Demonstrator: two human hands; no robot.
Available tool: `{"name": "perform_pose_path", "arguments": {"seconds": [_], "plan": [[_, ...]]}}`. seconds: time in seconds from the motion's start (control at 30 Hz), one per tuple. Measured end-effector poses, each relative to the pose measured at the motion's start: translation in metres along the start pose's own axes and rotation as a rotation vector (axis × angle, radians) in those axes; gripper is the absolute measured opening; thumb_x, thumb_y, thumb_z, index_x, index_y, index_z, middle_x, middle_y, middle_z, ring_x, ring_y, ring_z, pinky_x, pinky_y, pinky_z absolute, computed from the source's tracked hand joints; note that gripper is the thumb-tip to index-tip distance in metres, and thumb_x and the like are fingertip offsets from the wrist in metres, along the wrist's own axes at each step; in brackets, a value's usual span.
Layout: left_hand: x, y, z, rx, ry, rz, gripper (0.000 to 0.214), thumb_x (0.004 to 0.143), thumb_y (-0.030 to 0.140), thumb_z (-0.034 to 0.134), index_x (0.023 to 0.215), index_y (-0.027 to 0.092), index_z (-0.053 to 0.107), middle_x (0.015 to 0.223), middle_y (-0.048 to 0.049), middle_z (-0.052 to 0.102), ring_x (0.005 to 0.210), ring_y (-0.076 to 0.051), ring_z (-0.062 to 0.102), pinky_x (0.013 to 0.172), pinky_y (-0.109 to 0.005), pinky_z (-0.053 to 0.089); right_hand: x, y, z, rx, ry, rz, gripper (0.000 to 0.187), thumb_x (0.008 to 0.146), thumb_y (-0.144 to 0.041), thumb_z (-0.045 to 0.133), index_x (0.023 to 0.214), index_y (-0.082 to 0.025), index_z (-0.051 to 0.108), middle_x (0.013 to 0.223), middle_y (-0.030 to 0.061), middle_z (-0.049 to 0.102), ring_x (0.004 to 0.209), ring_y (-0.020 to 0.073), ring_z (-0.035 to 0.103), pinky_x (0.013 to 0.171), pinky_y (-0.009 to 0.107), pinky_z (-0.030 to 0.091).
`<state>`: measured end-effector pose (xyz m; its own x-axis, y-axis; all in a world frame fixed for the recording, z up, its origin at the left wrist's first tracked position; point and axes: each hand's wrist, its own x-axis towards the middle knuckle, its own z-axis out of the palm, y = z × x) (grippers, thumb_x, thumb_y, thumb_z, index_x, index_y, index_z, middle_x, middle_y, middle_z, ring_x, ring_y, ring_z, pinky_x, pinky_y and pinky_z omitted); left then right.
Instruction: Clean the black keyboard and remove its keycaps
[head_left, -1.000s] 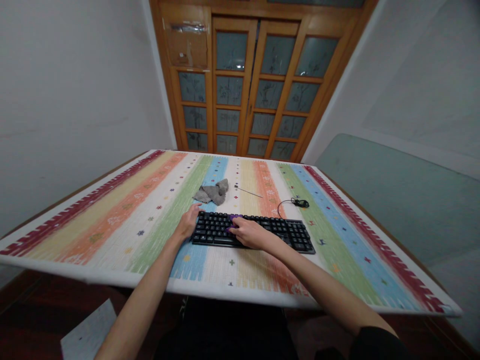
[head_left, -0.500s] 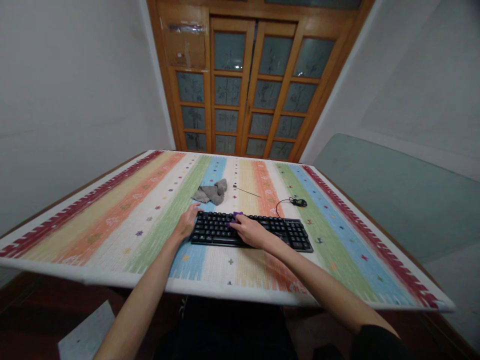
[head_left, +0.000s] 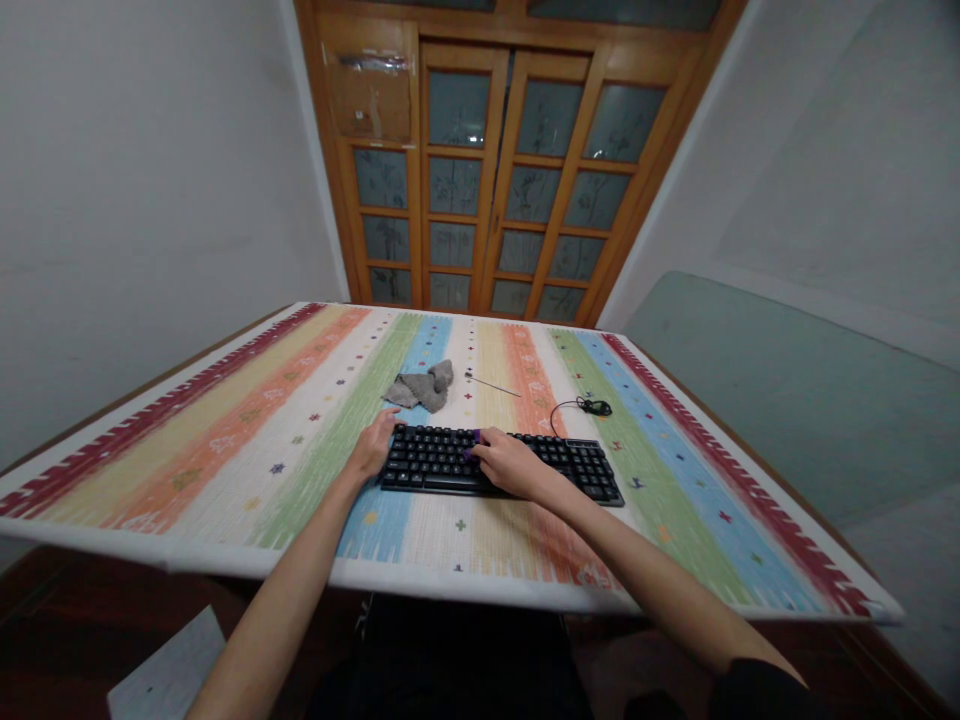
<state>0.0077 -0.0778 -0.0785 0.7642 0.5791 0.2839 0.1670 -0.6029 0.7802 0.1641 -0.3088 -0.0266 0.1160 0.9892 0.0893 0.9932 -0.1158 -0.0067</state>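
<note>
A black keyboard (head_left: 431,455) lies flat on the striped tablecloth, its keys facing up. My left hand (head_left: 370,447) grips its left end, the thumb near the upper left corner; the lower fingers are partly hidden. Over the middle of the keys is my right hand (head_left: 511,464), its fingers closed around a small purple object (head_left: 476,436). Only bits of the purple show between the fingers, so I cannot tell its kind. Beyond the keyboard's left part rests a crumpled grey cloth (head_left: 424,388).
A thin dark rod (head_left: 495,386) with a small head lies right of the cloth. The coiled black cable (head_left: 596,407) sits behind the keyboard's right part. The striped tablecloth (head_left: 300,430) covers the table, with walls at both sides and wooden doors (head_left: 491,180) beyond.
My right hand has shifted slightly to the right over the keys with the purple object, which shows less between the fingers. My left hand stays on the keyboard's left end.
</note>
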Motion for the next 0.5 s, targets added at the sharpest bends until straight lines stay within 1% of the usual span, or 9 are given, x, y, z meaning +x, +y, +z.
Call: {"name": "perform_pose_path", "arguments": {"seconds": [0.1, 0.17, 0.27, 0.33, 0.5], "plan": [[0.000, 0.000, 0.000, -0.001, -0.002, 0.001, 0.063, 0.094, 0.057, 0.017, 0.125, 0.015, 0.053, 0.106, -0.0090, 0.070, 0.109, -0.026, 0.060, 0.099, -0.041, 0.043, 0.000, 0.004, 0.004, 0.002, 0.103, 0.011, 0.025, 0.093, -0.012, 0.046, 0.108, -0.013, 0.067, 0.100, 0.0121, 0.057, 0.095, 0.0203, 0.052, 0.084, 0.031, 0.044], [0.000, -0.001, 0.000, 0.000, 0.001, 0.002, 0.064, 0.094, 0.057, 0.017, 0.124, 0.015, 0.053, 0.106, -0.0090, 0.070, 0.109, -0.026, 0.060, 0.099, -0.041, 0.043, -0.001, 0.006, 0.010, 0.010, 0.133, -0.032, 0.027, 0.094, -0.012, 0.045, 0.111, -0.013, 0.066, 0.098, 0.0111, 0.057, 0.092, 0.0196, 0.052, 0.082, 0.030, 0.044], [0.000, -0.001, 0.000, 0.005, 0.007, 0.004, 0.062, 0.094, 0.057, 0.017, 0.124, 0.016, 0.053, 0.106, -0.0084, 0.070, 0.109, -0.025, 0.060, 0.100, -0.040, 0.043, -0.006, 0.008, 0.018, -0.002, 0.116, -0.112, 0.028, 0.091, -0.009, 0.046, 0.111, -0.013, 0.066, 0.095, 0.0113, 0.056, 0.088, 0.0192, 0.051, 0.078, 0.030, 0.045], [0.001, -0.001, 0.000, 0.009, 0.004, 0.004, 0.061, 0.094, 0.055, 0.017, 0.124, 0.016, 0.053, 0.107, -0.0084, 0.070, 0.110, -0.025, 0.060, 0.100, -0.041, 0.042, -0.010, 0.008, 0.021, -0.021, 0.098, -0.139, 0.027, 0.091, -0.008, 0.047, 0.108, -0.011, 0.067, 0.095, 0.0122, 0.055, 0.087, 0.0194, 0.050, 0.077, 0.030, 0.045], [0.002, -0.003, 0.000, 0.011, 0.001, 0.000, 0.061, 0.094, 0.054, 0.018, 0.124, 0.015, 0.053, 0.107, -0.0094, 0.070, 0.110, -0.025, 0.060, 0.101, -0.041, 0.041, -0.018, 0.005, 0.013, -0.013, 0.040, -0.136, 0.025, 0.094, -0.010, 0.044, 0.101, -0.010, 0.068, 0.094, 0.0125, 0.055, 0.085, 0.0189, 0.050, 0.074, 0.028, 0.044]]}}
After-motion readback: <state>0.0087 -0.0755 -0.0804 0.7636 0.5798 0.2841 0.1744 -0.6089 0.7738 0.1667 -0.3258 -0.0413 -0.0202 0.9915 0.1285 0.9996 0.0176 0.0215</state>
